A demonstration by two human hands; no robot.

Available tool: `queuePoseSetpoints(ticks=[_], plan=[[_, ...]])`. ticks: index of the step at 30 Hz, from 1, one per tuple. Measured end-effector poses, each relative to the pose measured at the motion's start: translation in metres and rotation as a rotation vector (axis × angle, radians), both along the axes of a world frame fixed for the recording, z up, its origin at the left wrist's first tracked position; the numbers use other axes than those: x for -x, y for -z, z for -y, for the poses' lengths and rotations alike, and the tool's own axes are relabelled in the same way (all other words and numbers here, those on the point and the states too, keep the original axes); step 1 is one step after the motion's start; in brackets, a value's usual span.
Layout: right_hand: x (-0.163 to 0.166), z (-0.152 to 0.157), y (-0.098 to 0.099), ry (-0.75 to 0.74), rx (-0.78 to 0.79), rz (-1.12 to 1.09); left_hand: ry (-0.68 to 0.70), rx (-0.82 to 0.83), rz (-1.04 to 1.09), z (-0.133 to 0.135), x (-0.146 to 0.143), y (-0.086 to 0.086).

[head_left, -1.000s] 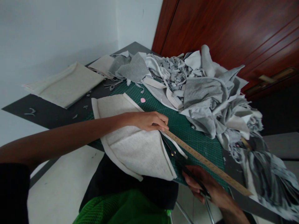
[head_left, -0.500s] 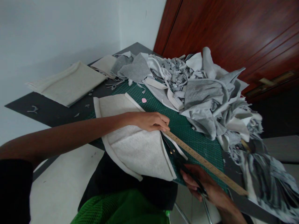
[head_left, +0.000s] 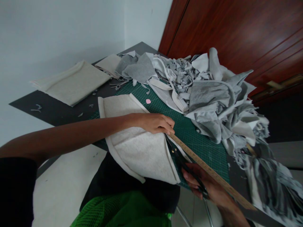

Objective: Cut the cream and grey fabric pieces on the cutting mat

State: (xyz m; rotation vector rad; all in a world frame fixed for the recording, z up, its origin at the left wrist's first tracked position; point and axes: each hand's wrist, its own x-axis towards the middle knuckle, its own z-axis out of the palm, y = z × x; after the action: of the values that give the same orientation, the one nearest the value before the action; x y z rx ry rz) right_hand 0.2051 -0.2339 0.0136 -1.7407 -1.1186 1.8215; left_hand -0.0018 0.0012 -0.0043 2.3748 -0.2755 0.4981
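Note:
A cream fleece piece (head_left: 139,148) lies on the green cutting mat (head_left: 201,145), its near end hanging over the table edge. My left hand (head_left: 156,123) presses down on the fleece with fingers curled, at the top end of a wooden ruler (head_left: 213,173). My right hand (head_left: 205,186) grips black scissors (head_left: 182,160), whose blades lie along the fleece's right edge, beside the ruler. A thin cut strip of fleece trails between blades and ruler.
A big heap of grey and white fabric scraps (head_left: 213,94) covers the mat's far and right side. A folded cream cloth (head_left: 73,82) lies at the far left on the dark table (head_left: 47,107). A small pink chalk (head_left: 148,101) sits on the mat. A wooden door (head_left: 236,31) stands behind.
The scissors and my right hand have crept forward along the fleece edge toward my left hand. The view shifted slightly left; my left hand stays pressed on the fleece.

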Motion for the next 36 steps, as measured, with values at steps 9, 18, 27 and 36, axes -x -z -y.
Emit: queuePoseSetpoints(ticks=[9,18,27,36], plan=[[0.002,0.0,0.002,0.049,-0.021,-0.009,-0.017,-0.023,0.008,-0.001,-0.002,-0.003],[-0.004,0.003,0.009,0.027,-0.044,-0.099,-0.009,-0.039,-0.04,-0.003,-0.004,0.001],[-0.004,0.0,0.008,0.024,-0.016,-0.083,-0.02,-0.001,-0.05,-0.005,-0.004,0.005],[-0.002,-0.002,0.006,0.075,-0.004,-0.001,-0.027,0.034,-0.081,-0.003,-0.003,0.002]])
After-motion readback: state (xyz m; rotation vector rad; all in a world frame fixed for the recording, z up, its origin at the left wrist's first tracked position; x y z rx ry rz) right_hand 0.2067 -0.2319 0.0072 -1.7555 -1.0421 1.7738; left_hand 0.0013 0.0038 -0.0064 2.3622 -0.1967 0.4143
